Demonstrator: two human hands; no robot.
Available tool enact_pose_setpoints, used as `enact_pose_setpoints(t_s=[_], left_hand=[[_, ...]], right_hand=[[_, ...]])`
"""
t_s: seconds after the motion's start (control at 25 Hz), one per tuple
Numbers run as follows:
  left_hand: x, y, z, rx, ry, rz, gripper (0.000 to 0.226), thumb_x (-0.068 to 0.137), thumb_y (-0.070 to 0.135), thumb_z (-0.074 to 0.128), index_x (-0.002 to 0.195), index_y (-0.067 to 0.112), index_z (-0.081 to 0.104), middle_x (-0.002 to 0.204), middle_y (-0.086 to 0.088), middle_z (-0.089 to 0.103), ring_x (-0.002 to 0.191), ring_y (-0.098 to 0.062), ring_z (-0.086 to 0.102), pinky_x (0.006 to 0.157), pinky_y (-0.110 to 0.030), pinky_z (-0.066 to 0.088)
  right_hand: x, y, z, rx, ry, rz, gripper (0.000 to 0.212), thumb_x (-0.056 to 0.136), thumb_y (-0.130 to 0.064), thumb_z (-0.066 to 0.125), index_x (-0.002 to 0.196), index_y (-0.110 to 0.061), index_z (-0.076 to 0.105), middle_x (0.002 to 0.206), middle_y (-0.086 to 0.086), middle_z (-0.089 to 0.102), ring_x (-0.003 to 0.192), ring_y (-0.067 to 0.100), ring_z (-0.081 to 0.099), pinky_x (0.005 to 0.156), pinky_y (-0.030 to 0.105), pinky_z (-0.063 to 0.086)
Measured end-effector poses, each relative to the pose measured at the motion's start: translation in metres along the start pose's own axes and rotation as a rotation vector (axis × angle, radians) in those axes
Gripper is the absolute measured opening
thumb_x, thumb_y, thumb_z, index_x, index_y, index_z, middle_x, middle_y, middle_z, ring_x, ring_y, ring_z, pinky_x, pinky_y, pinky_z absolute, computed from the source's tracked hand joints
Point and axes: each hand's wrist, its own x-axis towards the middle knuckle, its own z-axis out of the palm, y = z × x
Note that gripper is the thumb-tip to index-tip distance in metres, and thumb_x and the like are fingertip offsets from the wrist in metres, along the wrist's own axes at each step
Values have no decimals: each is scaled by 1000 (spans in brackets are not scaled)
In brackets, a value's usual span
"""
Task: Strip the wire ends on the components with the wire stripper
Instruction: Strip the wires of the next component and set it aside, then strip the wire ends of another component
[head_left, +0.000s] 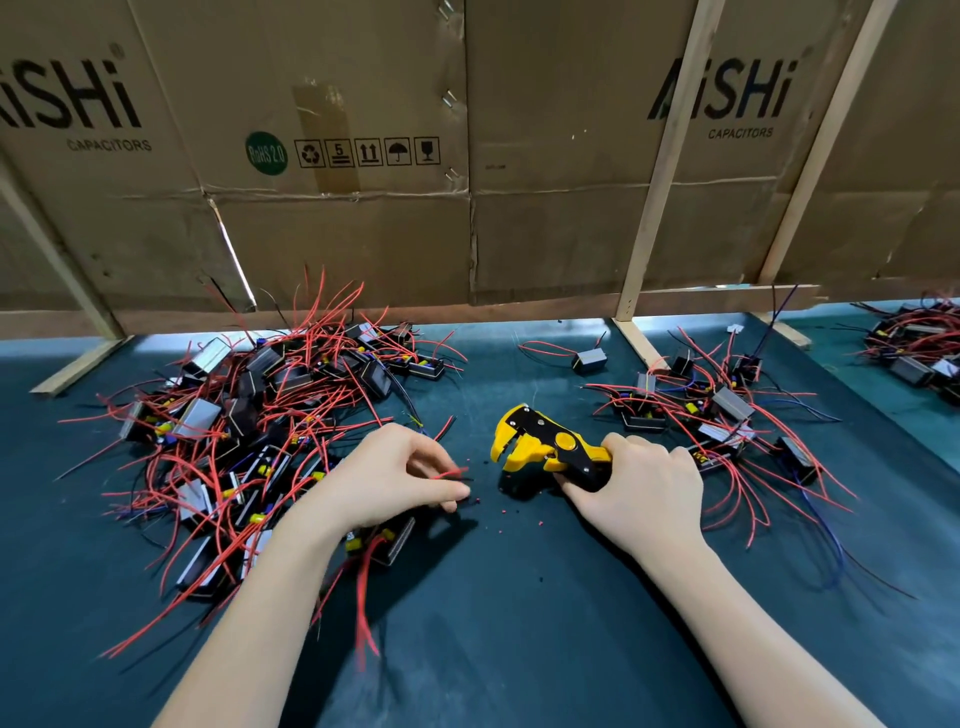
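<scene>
Wire stripper (550, 449) gripped in right hand (636, 493), its mouth open, nothing inside. Left hand (400, 473) pinches red wire ends (452, 474). Next: poke ends into mouth, squeeze.

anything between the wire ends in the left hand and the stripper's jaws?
Nothing visible. The left hand pinches red and black wire ends, and the wire stripper, gripped by the right hand, faces them with jaws open. Only bare mat with insulation bits lies between.
</scene>
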Motion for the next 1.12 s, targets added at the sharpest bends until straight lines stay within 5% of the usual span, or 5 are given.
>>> enact_pose_setpoints(t_s=[0.16, 0.4, 0.6, 0.88, 1.12], left_hand=[[-5, 29, -15, 338, 40, 129, 12, 82, 33, 77, 75, 24, 78, 76, -2, 66, 70, -14, 57, 70, -28, 48], [35, 133, 13, -312, 482, 595, 11, 94, 12, 62, 92, 6, 71, 67, -2, 66, 57, -15, 63, 62, -28, 55], [59, 141, 59, -230, 219, 467, 63, 92, 17, 65, 148, 18, 36, 122, 4, 62, 101, -10, 64, 91, -20, 48], [28, 20, -18, 320, 559, 205, 12, 84, 12, 70, 95, 16, 72, 99, -1, 62, 87, -14, 54, 88, -31, 44], [-13, -38, -60, 346, 438, -53, 19, 70, 37, 85, 68, 29, 67, 74, 7, 64, 67, -11, 57, 63, -26, 44]], right_hand=[[3, 0, 3, 29, -8, -8, 50, 74, -75, 51, 77, -25, 48, 79, -7, 59, 83, 20, 62, 73, 36, 29], [3, 0, 5, 46, 34, -17, 53, 72, -75, 54, 73, -23, 44, 77, -3, 62, 80, 24, 64, 73, 36, 31], [3, 0, 4, 32, -2, 16, 50, 71, -75, 54, 79, -26, 52, 84, -5, 64, 84, 22, 65, 77, 38, 32], [4, -2, -5, 180, 4, 35, 54, 73, -77, 51, 75, -23, 47, 77, -7, 56, 80, 23, 60, 75, 37, 37], [4, -4, -8, 1065, 16, 206, 53, 68, -72, 65, 69, -19, 56, 56, -3, 50, 58, 14, 45, 60, 20, 39]])
